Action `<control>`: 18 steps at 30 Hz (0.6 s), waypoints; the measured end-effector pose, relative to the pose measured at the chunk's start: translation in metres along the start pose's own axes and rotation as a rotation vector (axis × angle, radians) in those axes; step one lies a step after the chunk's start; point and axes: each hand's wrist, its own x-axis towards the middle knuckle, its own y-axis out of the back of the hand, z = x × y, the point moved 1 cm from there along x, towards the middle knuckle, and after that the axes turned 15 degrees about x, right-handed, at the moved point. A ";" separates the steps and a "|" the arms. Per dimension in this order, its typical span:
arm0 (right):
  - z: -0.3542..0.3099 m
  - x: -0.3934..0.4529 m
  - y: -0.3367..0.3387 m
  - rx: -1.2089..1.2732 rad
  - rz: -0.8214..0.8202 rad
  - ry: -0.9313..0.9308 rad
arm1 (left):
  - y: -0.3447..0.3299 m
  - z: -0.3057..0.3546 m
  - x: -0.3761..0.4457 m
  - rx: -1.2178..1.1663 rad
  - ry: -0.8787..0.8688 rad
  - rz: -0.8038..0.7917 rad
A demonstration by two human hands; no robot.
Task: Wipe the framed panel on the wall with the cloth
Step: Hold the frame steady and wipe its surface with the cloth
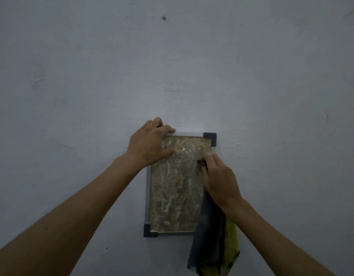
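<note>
left hand (150, 144): we clasp the framed panel (178, 186) top corner, steadying it
right hand (219, 180): we pinch the cloth (212, 236) against its right edge; wiping

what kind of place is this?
Probably an indoor room, which kind I cannot tell: a plain painted wall with a small screw, and a framed panel mounted on it.

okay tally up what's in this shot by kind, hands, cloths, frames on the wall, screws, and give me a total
Hands: 2, the left hand gripping the panel's top left corner, the right hand holding the cloth against its right edge.
Cloths: 1, a dark grey and yellow-green cloth.
Framed panels: 1, a mottled brown panel in a grey frame with dark corner caps.
Screws: 1, a small dark screw in the wall.
Total: 5.
</note>
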 end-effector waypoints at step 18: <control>-0.010 0.013 0.010 0.031 -0.084 0.089 | -0.002 -0.001 0.000 -0.009 0.009 0.012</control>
